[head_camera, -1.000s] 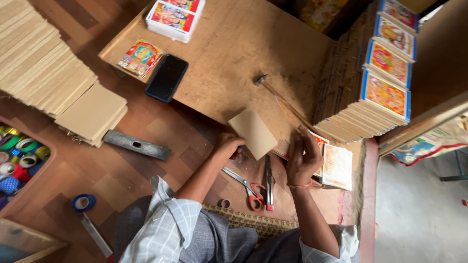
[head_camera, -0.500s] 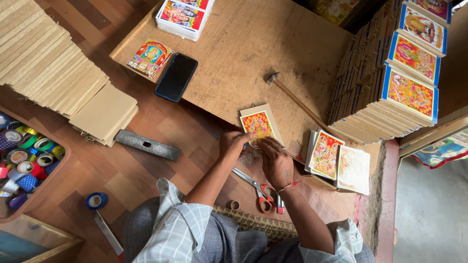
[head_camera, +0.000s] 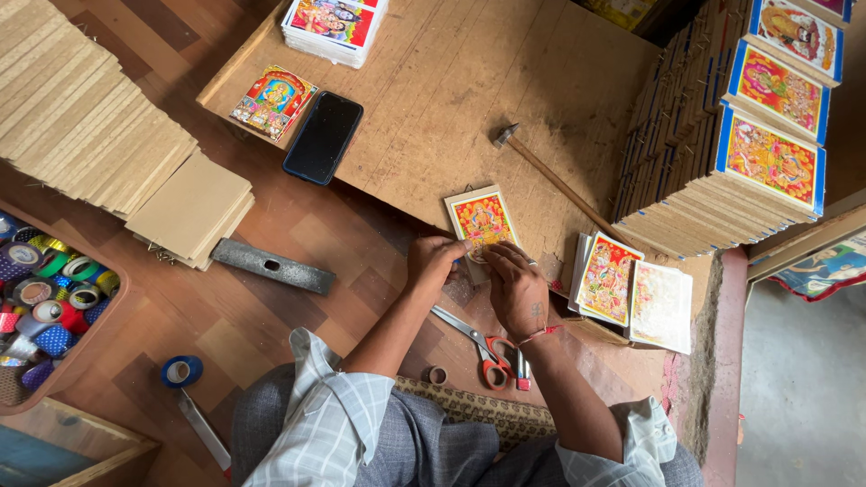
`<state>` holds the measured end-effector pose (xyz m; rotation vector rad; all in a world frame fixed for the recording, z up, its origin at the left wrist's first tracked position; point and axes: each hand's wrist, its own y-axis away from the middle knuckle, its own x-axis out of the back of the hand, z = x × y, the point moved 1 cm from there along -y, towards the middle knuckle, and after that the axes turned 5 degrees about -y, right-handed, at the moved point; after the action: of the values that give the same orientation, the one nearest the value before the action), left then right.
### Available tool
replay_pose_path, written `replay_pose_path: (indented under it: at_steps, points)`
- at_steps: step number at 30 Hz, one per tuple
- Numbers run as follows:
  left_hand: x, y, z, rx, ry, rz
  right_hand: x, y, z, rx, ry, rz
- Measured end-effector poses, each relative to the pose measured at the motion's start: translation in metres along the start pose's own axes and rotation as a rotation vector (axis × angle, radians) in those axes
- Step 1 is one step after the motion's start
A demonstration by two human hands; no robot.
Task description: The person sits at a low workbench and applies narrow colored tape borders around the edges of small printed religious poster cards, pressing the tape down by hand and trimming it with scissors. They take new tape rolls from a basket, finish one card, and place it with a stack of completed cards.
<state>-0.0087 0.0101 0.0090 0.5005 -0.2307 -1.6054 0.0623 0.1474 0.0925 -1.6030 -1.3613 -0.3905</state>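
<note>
Hands (head_camera: 478, 271) are meeting at the near edge of the card (head_camera: 483, 221), apparently pinching it; the card is lying on the desk (head_camera: 433, 99) just ahead, long axis pointing away, both hands equally near.

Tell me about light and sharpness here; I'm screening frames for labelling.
Head view: soft, even daylight, faint shadows only; the black glossy phone shows slight sheen, no harsh glare. Both hands, left and right, and the small colourful picture card are sharp; edges bend slightly from wide-angle distortion.
</note>
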Motion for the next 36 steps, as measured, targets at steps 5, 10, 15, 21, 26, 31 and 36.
replay_pose_path:
  at_steps: [5, 10, 15, 21, 26, 31, 36]
  points:
    - [-0.001, 0.001, 0.002, -0.001, -0.006, 0.003, -0.001, -0.001, 0.003, 0.014, 0.014, -0.013]
    - [-0.002, 0.001, 0.002, 0.004, -0.014, 0.013, -0.001, 0.0, 0.004, 0.009, 0.014, -0.026]
    - [-0.002, 0.0, 0.001, 0.012, -0.015, 0.02, -0.001, 0.0, 0.003, 0.02, 0.031, -0.021]
    - [-0.002, -0.002, 0.0, -0.003, -0.019, 0.02, -0.003, -0.001, 0.0, 0.036, 0.062, -0.015]
    - [-0.003, -0.005, -0.002, -0.01, 0.009, 0.015, 0.007, 0.004, 0.016, 0.082, 0.08, -0.101]
    - [-0.004, -0.006, -0.005, -0.047, -0.011, 0.01, 0.028, 0.009, 0.056, -0.378, 0.055, -0.047]
    - [-0.004, -0.007, -0.004, -0.025, 0.028, 0.01, 0.015, 0.011, 0.062, -0.475, -0.03, -0.017]
